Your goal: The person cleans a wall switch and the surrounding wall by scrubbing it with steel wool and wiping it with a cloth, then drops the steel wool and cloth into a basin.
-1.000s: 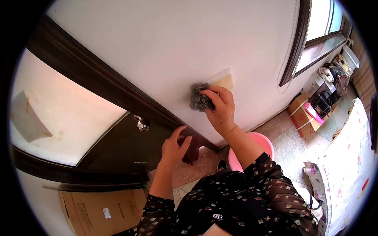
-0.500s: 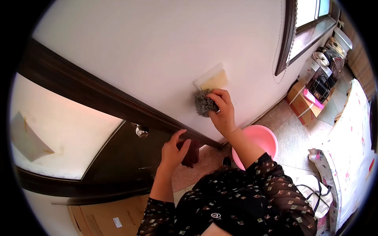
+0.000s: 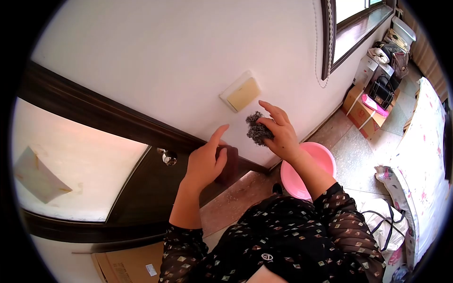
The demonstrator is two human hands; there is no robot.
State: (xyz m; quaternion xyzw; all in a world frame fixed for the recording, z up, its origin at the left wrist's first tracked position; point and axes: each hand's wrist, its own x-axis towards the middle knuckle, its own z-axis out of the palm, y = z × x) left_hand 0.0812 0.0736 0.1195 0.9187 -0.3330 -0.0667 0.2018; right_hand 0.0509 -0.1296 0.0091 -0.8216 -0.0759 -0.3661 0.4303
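My right hand [image 3: 282,134] grips a grey, curly scouring pad [image 3: 258,129] between thumb and fingers, with the index finger stretched out. Pad and hand are just below and right of a switch [image 3: 243,94] with a yellowed face and white frame on the pale wall; a gap shows between pad and switch. My left hand [image 3: 204,162] is raised beside the dark door frame, lower left of the switch. Its index finger and thumb are spread, while the other fingers, mostly hidden, hold a dark red cloth [image 3: 228,166] that hangs behind the thumb.
A pink basin [image 3: 322,158] stands on the floor below my right forearm. At left is a dark door with a round knob [image 3: 169,158]. Cardboard boxes [image 3: 363,113] with bags stand at right, near a bed [image 3: 422,165]. Another carton [image 3: 132,266] lies at lower left.
My right hand has drawn the scouring pad off the switch's edge, down and to the right, uncovering the switch. My left hand has risen towards the switch with the cloth. The view has shifted.
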